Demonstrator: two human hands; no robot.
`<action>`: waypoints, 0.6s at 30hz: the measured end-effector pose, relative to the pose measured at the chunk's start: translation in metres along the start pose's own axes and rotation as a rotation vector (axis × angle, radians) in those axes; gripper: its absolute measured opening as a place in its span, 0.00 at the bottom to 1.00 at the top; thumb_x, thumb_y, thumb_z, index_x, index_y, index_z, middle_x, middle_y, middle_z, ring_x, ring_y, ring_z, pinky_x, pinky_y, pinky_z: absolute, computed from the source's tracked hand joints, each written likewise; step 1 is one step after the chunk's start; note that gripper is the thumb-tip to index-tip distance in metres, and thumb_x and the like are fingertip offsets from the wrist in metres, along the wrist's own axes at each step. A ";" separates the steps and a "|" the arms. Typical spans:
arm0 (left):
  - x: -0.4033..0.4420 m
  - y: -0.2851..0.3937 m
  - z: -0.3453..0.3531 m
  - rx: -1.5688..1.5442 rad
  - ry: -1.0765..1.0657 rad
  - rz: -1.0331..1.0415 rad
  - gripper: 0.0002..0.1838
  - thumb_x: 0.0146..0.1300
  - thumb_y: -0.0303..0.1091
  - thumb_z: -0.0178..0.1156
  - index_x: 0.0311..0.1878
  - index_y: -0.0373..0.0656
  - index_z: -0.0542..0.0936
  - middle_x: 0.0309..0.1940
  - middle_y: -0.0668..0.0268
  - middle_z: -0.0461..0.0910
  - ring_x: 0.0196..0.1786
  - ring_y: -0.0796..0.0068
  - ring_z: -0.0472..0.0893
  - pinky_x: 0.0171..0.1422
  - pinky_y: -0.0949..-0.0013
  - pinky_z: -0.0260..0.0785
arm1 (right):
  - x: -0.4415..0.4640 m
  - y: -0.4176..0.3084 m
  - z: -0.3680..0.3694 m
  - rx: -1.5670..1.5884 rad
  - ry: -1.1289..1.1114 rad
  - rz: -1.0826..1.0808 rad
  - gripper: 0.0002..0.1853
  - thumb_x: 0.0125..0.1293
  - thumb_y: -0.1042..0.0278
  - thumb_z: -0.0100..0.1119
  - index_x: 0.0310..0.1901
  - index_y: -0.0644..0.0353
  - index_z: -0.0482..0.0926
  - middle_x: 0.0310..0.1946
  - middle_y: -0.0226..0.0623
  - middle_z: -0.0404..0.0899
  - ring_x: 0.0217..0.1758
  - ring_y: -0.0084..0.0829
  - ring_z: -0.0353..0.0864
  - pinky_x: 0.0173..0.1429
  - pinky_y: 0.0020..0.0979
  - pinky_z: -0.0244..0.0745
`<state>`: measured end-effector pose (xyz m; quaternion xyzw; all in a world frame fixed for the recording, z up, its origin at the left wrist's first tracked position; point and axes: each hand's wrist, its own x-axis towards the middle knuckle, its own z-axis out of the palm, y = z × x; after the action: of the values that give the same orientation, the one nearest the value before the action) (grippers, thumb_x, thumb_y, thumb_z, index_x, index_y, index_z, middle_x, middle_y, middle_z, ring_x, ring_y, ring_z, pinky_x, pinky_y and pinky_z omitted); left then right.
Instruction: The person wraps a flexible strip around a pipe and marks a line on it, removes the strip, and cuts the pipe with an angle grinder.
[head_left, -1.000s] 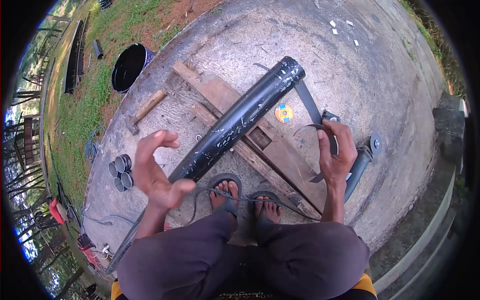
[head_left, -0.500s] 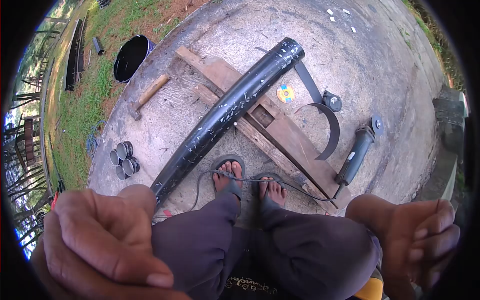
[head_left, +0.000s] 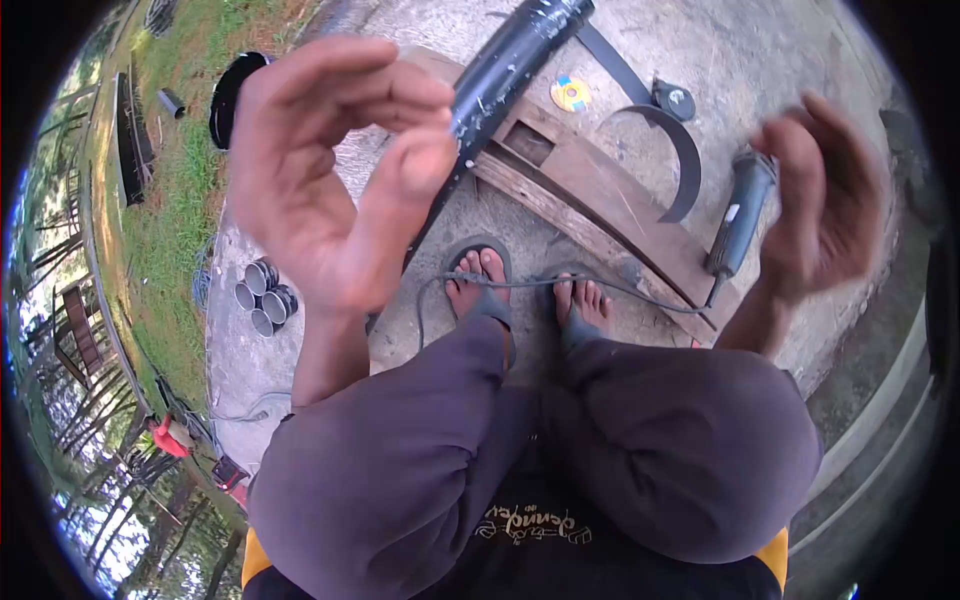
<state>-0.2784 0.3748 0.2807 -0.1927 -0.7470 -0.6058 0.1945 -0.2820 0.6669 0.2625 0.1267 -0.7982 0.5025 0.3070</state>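
My left hand (head_left: 310, 190) is raised in front of the black pipe (head_left: 525, 45), fingers curved and thumb apart from them, holding nothing. It hides part of the pipe, which lies slanted across wooden planks (head_left: 600, 205) and is flecked with white marks. My right hand (head_left: 840, 230), somewhat blurred, hovers beside the angle grinder (head_left: 740, 220) with its fingers loosely bent and nothing visible in them. The grinder's disc is mostly covered by that hand. A curved black strip (head_left: 688, 165), a tape measure (head_left: 673, 100) and a yellow disc (head_left: 570, 93) lie between the hands.
The grinder's cable (head_left: 620, 284) runs over my sandalled feet. Several short pipe pieces (head_left: 265, 300) stand at the left on the concrete. A dark bucket (head_left: 225, 105) is at the grass edge. Farther off at left, a person in red (head_left: 168, 437) appears small.
Both hands have risen from near my knees up over the work area, and their fingers have spread apart. The view has shifted, and the hammer is now hidden behind my left hand.
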 end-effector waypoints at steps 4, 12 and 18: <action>-0.025 -0.052 0.006 0.554 -0.222 -0.175 0.38 0.55 0.39 0.80 0.67 0.39 0.77 0.53 0.51 0.85 0.57 0.58 0.85 0.65 0.59 0.76 | -0.023 0.082 0.022 -0.340 -0.256 0.069 0.15 0.67 0.69 0.72 0.53 0.59 0.86 0.42 0.37 0.89 0.46 0.32 0.88 0.53 0.31 0.81; -0.081 -0.078 -0.025 0.627 -0.269 -0.545 0.38 0.56 0.40 0.79 0.68 0.38 0.77 0.60 0.50 0.82 0.63 0.54 0.82 0.71 0.55 0.71 | -0.024 0.193 0.090 -0.705 -0.478 0.118 0.21 0.68 0.58 0.68 0.61 0.55 0.82 0.56 0.44 0.85 0.64 0.46 0.80 0.67 0.47 0.76; -0.090 -0.080 -0.020 0.604 -0.248 -0.568 0.38 0.60 0.44 0.77 0.70 0.35 0.76 0.62 0.48 0.81 0.66 0.53 0.81 0.73 0.54 0.70 | -0.003 0.217 0.171 -0.278 -0.052 0.213 0.42 0.68 0.57 0.70 0.76 0.69 0.62 0.69 0.67 0.69 0.76 0.50 0.69 0.79 0.37 0.63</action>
<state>-0.2424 0.3351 0.1709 0.0150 -0.9319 -0.3617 -0.0235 -0.4527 0.6168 0.0512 0.0106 -0.8765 0.4137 0.2459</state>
